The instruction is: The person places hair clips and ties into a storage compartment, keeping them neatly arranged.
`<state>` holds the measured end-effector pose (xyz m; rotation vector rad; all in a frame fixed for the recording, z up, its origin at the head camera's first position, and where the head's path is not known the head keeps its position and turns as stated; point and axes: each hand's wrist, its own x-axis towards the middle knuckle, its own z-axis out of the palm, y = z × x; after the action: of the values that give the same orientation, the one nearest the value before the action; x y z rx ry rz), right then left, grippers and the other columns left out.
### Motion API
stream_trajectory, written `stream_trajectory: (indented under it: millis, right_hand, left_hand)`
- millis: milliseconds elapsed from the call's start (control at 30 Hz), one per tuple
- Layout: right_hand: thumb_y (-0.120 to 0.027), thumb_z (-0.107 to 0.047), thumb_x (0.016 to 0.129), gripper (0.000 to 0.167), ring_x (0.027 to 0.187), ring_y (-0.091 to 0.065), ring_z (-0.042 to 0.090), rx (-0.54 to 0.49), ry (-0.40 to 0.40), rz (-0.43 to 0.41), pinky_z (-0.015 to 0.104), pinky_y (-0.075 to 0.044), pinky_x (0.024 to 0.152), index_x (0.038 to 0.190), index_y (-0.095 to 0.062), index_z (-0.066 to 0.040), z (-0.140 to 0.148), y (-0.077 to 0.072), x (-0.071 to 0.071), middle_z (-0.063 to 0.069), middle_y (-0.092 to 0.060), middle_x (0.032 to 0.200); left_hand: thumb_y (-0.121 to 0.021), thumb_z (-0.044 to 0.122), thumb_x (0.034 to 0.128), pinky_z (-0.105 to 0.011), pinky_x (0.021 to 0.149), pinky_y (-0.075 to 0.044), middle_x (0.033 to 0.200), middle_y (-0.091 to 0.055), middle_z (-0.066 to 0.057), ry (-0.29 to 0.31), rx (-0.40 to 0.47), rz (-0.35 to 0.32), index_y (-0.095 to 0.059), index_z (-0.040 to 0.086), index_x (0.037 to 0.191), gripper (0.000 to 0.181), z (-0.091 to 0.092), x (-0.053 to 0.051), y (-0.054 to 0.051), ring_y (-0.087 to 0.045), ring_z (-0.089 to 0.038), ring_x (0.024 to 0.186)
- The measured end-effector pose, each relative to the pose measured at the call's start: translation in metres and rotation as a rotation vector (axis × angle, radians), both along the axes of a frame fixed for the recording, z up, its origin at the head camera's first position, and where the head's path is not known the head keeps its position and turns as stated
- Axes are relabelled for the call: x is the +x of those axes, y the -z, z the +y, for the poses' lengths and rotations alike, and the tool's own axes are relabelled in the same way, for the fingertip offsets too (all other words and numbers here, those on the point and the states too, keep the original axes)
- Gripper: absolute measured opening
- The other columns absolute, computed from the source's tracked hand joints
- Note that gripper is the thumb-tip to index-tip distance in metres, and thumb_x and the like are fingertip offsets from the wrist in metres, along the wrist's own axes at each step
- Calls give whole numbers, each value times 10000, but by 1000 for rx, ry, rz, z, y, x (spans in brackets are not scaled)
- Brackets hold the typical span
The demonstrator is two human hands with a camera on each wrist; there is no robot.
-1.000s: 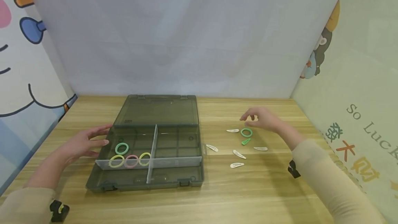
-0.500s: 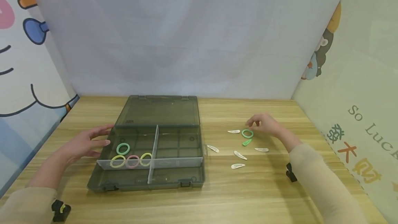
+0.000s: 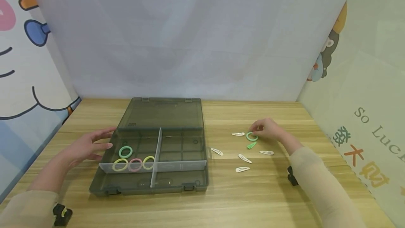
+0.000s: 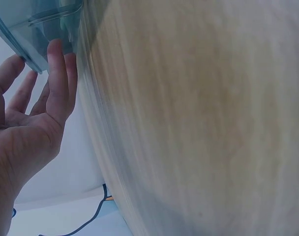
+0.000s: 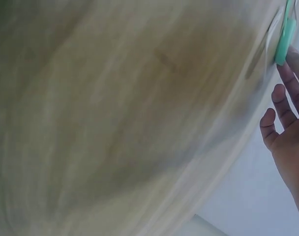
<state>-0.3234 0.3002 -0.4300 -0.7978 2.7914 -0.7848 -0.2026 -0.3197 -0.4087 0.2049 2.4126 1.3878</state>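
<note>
My right hand [image 3: 267, 128] bends over a green hair tie [image 3: 252, 140] on the table and pinches its rim between thumb and finger. In the right wrist view that hair tie [image 5: 283, 46] meets the fingertips, and the other fingers are loosely bent. My left hand [image 3: 85, 147] rests at the left side of a dark, see-through divider box [image 3: 178, 165], its fingers fairly straight against the wall [image 4: 46, 29]. Inside the back left compartment lie another green hair tie [image 3: 120, 152], a pink one [image 3: 135, 159] and two yellow ones.
A green snap clip [image 3: 251, 145] lies just in front of the pinched hair tie. Several white snap clips [image 3: 242, 169] are scattered right of the box. The box lid [image 3: 164, 113] lies folded back behind it. A cloth backdrop [image 3: 190, 45] rises at the table's rear edge.
My right hand has come down onto the green hair tie and closed its fingertips on the rim. The left hand stays at the box. The view has shifted slightly.
</note>
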Motion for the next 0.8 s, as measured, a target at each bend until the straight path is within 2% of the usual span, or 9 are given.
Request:
stream_trajectory:
  millis: [600, 800]
  right_hand:
    - [-675, -81, 864, 77, 901, -642, 236, 0, 1, 6, 412, -517, 825, 918, -725, -59, -7, -4, 6, 78, -712, 937]
    - [-676, -100, 867, 82, 831, -611, 171, 4, 30, 2, 354, -506, 767, 925, -726, -71, -9, -5, 6, 34, -709, 889]
  left_hand:
    - [-557, 254, 962, -449, 798, -532, 1506, -120, -326, 0, 24, -3, -118, 91, 1522, 730, 0, 1, -1, -317, -531, 1277]
    - [-562, 250, 959, -440, 793, -534, 1506, -127, -322, -8, 23, -7, -127, 88, 1520, 728, 0, 2, -1, -327, -519, 1274]
